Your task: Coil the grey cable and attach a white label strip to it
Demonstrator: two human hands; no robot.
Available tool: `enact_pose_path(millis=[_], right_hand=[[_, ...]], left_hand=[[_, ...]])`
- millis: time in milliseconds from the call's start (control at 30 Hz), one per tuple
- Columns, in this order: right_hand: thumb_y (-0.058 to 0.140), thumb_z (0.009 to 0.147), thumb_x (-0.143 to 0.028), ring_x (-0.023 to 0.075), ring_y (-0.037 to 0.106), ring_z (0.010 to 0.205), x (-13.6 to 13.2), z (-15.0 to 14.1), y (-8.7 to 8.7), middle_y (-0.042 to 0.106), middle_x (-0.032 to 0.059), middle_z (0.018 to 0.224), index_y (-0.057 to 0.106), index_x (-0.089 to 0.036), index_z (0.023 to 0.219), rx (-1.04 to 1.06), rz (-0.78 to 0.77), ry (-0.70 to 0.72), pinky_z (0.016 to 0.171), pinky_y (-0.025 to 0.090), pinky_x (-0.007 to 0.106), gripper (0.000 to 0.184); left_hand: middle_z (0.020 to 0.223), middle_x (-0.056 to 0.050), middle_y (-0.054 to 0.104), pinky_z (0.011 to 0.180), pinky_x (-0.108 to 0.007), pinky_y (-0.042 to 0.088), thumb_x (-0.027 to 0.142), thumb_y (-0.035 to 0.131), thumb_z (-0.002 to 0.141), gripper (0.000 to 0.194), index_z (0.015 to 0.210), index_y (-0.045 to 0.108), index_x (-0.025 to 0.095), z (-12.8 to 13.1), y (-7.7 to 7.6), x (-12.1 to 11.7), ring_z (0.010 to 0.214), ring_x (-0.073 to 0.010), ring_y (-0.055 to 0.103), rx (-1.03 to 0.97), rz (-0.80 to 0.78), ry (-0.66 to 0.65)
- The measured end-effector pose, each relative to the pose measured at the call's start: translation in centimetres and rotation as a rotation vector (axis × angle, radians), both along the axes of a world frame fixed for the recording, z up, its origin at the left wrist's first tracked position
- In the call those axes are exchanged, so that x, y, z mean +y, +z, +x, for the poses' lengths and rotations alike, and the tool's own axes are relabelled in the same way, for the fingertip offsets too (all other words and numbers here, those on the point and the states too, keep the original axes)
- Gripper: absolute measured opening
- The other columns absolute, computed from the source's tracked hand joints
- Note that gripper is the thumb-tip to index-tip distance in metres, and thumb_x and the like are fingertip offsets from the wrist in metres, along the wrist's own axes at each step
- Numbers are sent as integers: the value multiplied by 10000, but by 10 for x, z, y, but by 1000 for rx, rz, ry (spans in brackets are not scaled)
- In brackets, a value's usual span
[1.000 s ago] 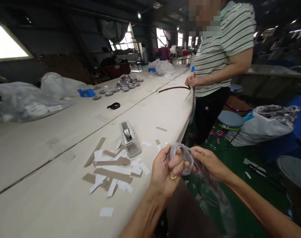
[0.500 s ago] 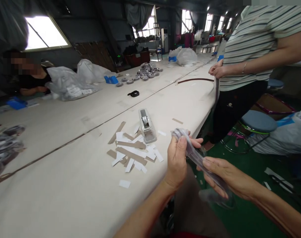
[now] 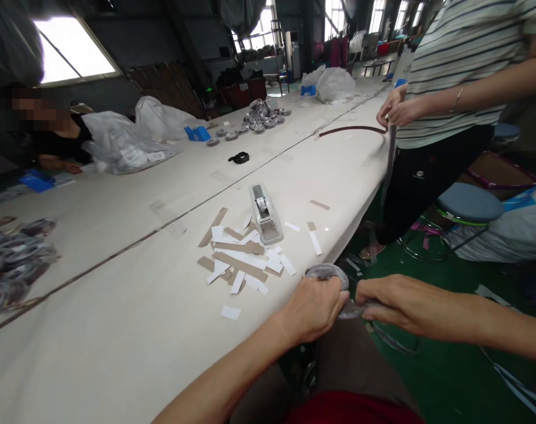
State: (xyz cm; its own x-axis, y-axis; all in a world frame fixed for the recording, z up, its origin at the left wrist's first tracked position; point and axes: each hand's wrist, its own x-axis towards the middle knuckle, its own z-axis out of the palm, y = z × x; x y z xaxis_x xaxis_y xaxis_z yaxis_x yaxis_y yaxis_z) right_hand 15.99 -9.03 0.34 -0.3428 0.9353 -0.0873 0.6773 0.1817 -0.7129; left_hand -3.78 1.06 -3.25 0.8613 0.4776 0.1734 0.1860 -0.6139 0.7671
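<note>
Left hand (image 3: 314, 307): fingers curled shut around a coiled belt in clear plastic wrap (image 3: 327, 274), held at the near edge of the long table (image 3: 118, 330). Right hand (image 3: 389, 300): fingers pressed together, pinching the wrap's trailing end just right of the coil. Tape dispenser (image 3: 264, 213): on the table beyond the coil, paper strips (image 3: 241, 262) scattered beside it. Co-worker's hands (image 3: 394, 109): farther along the table's edge, on a dark belt (image 3: 350, 129).

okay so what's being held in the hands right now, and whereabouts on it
Both hands hold a coiled item in a clear plastic sleeve. The left hand grips the coil end by the table edge; the right hand pinches the sleeve just beside it.
</note>
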Motion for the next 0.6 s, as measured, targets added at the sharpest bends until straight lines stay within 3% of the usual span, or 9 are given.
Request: enact_pose_path(millis=[67, 133, 300, 433, 533, 600], right_hand=[[521, 964, -254, 162, 574, 660, 7, 0, 7, 625, 2, 782, 631, -232, 844, -53, 64, 123, 600, 387, 265, 164], [483, 977, -256, 167, 564, 642, 16, 0, 15, 628, 14, 763, 657, -230, 819, -47, 67, 207, 585, 379, 274, 236], [456, 974, -250, 155, 573, 611, 38, 5, 36, 644, 6, 702, 668, -217, 838, 20, -211, 296, 558, 387, 259, 253], [493, 978, -398, 153, 613, 666, 52, 2, 36, 654, 11, 734, 633, -199, 865, 215, -433, 239, 581, 444, 242, 268], [527, 941, -549, 99, 536, 503, 57, -18, 24, 554, -28, 602, 563, -181, 749, 431, -463, 126, 469, 377, 195, 417], [540, 911, -616, 62, 436, 386, 57, -39, 13, 497, -58, 549, 503, -184, 733, 570, -421, 16, 380, 286, 174, 469]], left_hand=[[613, 16, 429, 608, -296, 238, 315, 474, 955, 270, 704, 531, 232, -8, 1, -2, 532, -168, 292, 42, -49, -59], [580, 13, 479, 593, -278, 273, 348, 446, 972, 304, 705, 534, 232, -14, 6, -5, 517, -160, 382, 71, -202, -139], [554, 24, 541, 478, -224, 338, 463, 489, 945, 308, 789, 579, 213, -31, 21, -9, 442, -125, 506, 216, -743, -280], [500, 16, 527, 388, -227, 276, 507, 479, 922, 416, 836, 661, 143, -48, 24, -12, 336, -88, 407, 81, -1107, -178], [378, -11, 474, 344, -251, 226, 639, 494, 841, 598, 623, 649, 105, -57, 18, -15, 269, -90, 357, -119, -1242, -67], [297, -3, 359, 351, -252, 245, 693, 450, 826, 680, 420, 526, 152, -62, 12, -17, 247, -84, 328, -290, -1313, 26]])
